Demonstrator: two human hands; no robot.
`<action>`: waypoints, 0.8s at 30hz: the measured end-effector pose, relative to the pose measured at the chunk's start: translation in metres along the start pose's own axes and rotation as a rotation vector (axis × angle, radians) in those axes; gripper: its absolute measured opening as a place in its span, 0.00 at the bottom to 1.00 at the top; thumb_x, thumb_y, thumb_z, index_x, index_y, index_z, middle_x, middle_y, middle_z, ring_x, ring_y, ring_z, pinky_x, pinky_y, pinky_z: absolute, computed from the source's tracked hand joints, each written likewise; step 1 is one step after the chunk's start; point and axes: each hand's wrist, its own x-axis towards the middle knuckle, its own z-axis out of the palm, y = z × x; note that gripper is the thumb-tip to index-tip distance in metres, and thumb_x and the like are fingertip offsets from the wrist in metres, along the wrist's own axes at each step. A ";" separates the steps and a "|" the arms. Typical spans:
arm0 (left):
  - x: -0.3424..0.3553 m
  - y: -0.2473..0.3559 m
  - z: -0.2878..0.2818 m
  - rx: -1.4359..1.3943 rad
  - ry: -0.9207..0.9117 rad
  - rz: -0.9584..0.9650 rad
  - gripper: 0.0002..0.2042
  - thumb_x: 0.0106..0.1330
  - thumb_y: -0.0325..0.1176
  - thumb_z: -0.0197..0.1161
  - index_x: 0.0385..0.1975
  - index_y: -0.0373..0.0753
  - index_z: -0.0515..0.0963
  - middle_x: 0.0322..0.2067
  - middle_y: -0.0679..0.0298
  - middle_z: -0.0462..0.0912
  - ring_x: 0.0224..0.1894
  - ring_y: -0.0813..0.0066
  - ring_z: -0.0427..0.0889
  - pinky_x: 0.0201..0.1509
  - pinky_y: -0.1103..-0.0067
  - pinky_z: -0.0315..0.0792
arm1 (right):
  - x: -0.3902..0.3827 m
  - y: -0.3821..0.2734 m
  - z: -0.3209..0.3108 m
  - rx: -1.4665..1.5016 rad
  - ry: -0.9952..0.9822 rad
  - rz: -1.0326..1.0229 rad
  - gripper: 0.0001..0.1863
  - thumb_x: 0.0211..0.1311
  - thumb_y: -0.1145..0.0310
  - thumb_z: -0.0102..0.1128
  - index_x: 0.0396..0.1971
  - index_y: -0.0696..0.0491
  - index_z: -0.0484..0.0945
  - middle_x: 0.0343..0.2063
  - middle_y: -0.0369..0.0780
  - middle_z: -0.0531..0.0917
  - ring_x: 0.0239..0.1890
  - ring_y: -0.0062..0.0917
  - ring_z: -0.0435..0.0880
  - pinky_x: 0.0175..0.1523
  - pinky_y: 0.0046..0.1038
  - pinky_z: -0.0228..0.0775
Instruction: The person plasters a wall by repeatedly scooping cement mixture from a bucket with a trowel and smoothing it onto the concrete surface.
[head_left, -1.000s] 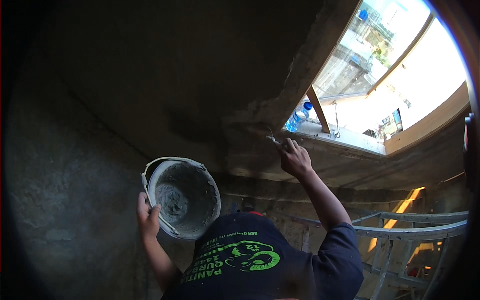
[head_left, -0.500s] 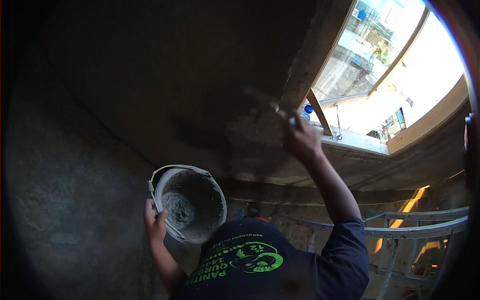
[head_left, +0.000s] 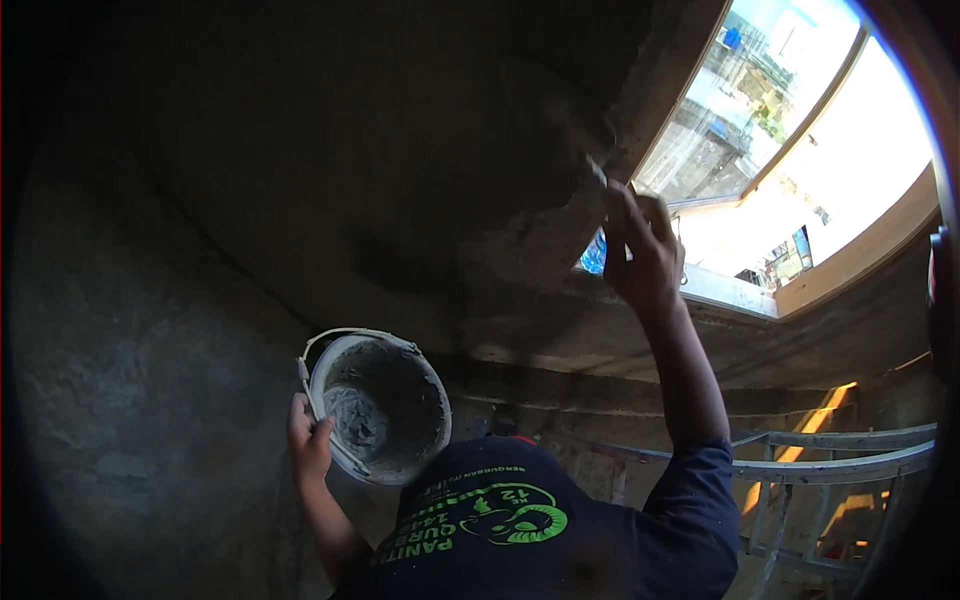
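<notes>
My left hand point(head_left: 310, 440) is closed on the rim of a pale bucket point(head_left: 440, 385), beside its raised wire handle. The bucket tilts, so its mouth shows grey wet mortar point(head_left: 357, 418) at the bottom and smeared up the walls. Higher up on the right, my right hand point(head_left: 640, 245) grips the handle of a trowel point(head_left: 597, 172). Its blade is dark and smeared by motion, close to the rough wall point(head_left: 520, 235) left of the window; whether it touches the wall cannot be made out. A damp dark patch covers the wall there.
An open wooden-framed window point(head_left: 855, 245) fills the upper right with glare. A blue-tinted clear bottle point(head_left: 593, 255) stands on its sill, partly behind my right hand. Metal scaffolding or a ladder point(head_left: 830, 465) stands at the lower right. Another plain wall point(head_left: 110, 390) rises at left.
My right hand has moved up and to the right with the trowel, nearer the window's edge. The left hand and bucket have stayed almost still.
</notes>
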 end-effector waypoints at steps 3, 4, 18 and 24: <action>-0.003 0.000 -0.002 0.035 0.012 0.016 0.14 0.63 0.18 0.56 0.47 0.34 0.67 0.41 0.61 0.78 0.43 0.80 0.76 0.51 0.81 0.69 | 0.020 -0.017 0.019 -0.074 -0.105 -0.055 0.29 0.57 0.75 0.63 0.62 0.45 0.77 0.40 0.43 0.76 0.33 0.38 0.82 0.31 0.37 0.78; -0.001 0.001 -0.001 0.013 -0.006 0.005 0.13 0.63 0.18 0.56 0.47 0.34 0.67 0.41 0.61 0.78 0.43 0.80 0.76 0.51 0.81 0.69 | 0.015 -0.020 0.028 -0.097 -0.157 -0.114 0.30 0.57 0.75 0.62 0.62 0.45 0.76 0.39 0.44 0.74 0.34 0.39 0.80 0.31 0.38 0.77; -0.006 -0.004 0.000 -0.003 0.031 0.030 0.14 0.63 0.17 0.55 0.48 0.33 0.66 0.41 0.60 0.79 0.45 0.79 0.77 0.52 0.80 0.70 | -0.123 0.038 0.066 -0.187 -0.543 -0.152 0.28 0.57 0.69 0.64 0.61 0.44 0.79 0.48 0.44 0.79 0.39 0.32 0.85 0.34 0.33 0.79; -0.001 -0.007 0.001 0.000 0.030 -0.015 0.15 0.62 0.17 0.55 0.49 0.33 0.66 0.42 0.60 0.78 0.44 0.79 0.76 0.52 0.81 0.69 | -0.030 0.029 0.013 -0.137 -0.157 -0.064 0.25 0.60 0.71 0.64 0.59 0.43 0.80 0.42 0.39 0.79 0.35 0.33 0.85 0.32 0.34 0.78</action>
